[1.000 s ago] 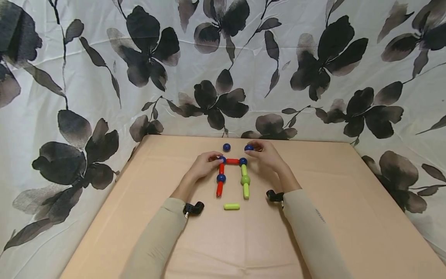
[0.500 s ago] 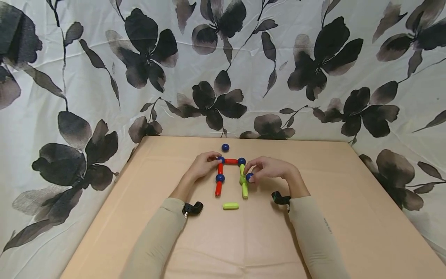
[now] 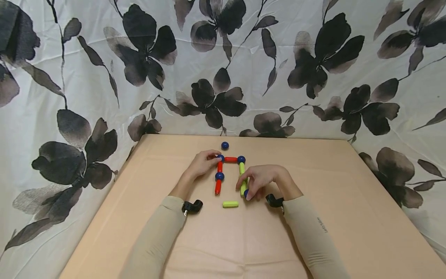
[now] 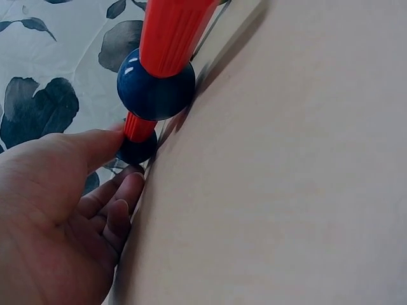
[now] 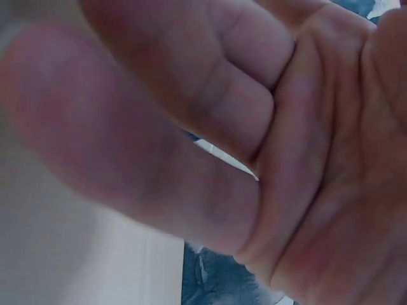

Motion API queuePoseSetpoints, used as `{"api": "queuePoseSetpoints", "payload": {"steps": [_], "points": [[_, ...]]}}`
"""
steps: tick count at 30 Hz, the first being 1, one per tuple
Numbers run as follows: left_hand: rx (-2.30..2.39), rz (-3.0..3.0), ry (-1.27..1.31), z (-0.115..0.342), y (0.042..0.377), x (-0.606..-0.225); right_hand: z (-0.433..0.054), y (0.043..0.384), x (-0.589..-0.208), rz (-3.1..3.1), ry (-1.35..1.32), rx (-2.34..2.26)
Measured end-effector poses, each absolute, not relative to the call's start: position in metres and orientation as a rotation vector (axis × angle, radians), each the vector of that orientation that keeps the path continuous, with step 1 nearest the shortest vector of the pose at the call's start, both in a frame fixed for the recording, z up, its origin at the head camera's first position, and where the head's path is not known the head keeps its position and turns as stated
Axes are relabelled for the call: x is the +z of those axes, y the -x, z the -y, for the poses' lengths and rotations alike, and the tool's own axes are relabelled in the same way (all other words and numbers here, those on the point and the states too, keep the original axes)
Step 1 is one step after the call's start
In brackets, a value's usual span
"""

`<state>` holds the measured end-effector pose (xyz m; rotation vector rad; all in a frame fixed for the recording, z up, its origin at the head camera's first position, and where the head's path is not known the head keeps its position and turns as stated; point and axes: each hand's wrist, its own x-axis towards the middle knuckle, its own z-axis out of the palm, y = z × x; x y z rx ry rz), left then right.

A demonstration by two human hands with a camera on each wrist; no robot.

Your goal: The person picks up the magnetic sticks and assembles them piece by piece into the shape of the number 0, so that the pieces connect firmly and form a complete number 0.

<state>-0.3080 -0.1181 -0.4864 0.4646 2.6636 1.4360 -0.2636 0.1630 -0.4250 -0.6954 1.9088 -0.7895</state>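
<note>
My left hand (image 3: 202,163) pinches the blue ball (image 3: 220,157) at the far left corner of a three-sided figure of rods and balls. From that corner, red rods (image 3: 218,187) joined by a blue ball (image 4: 156,89) run toward me. A red crossbar (image 3: 230,159) leads to another blue ball (image 3: 241,159), where a green rod (image 3: 242,168) starts the right side. My right hand (image 3: 263,179) holds a blue ball (image 3: 246,193) low at the near end of the green side. Its fingers hide the green ball there. In the right wrist view, curled fingers (image 5: 191,82) fill the picture.
A loose blue ball (image 3: 225,145) lies beyond the figure near the table's far edge. One loose green rod (image 3: 230,204) lies crosswise in front of it. The tan tabletop (image 3: 195,244) meets a hanging floral cloth (image 3: 265,77) at the back.
My right hand has carried its blue ball from beyond the far right corner toward me, down along the green side to its near end. The left hand has stayed at the far left corner ball.
</note>
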Motion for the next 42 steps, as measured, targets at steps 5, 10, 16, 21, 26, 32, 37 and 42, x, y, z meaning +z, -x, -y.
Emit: {"api": "queuePoseSetpoints", "payload": {"steps": [5, 10, 16, 21, 26, 32, 37, 42], "points": [[1.449, -2.650, -0.461, 0.119, 0.308, -0.484, -0.158, 0.261, -0.425, -1.940, 0.592, -0.733], [1.451, -2.641, -0.433, 0.118, 0.307, -0.485, -0.153, 0.259, -0.428, -1.974, 0.552, -0.688], [1.460, -2.643, -0.431, 0.118, 0.308, -0.486, -0.150, 0.255, -0.426, -1.980, 0.507, -0.692], [1.454, -2.650, -0.429, 0.118, 0.308, -0.486, -0.147, 0.253, -0.423, -2.001, 0.497, -0.717], [1.459, -2.647, -0.433, 0.119, 0.308, -0.485, -0.145, 0.252, -0.421, -2.024, 0.502, -0.715], [1.452, -2.652, -0.432, 0.119, 0.309, -0.486, -0.144, 0.252, -0.420, -2.036, 0.509, -0.698], [1.450, -2.656, -0.428, 0.119, 0.309, -0.487, -0.144, 0.252, -0.420, -2.035, 0.507, -0.683], [1.451, -2.656, -0.429, 0.118, 0.308, -0.486, -0.145, 0.251, -0.420, -2.037, 0.494, -0.674]]}}
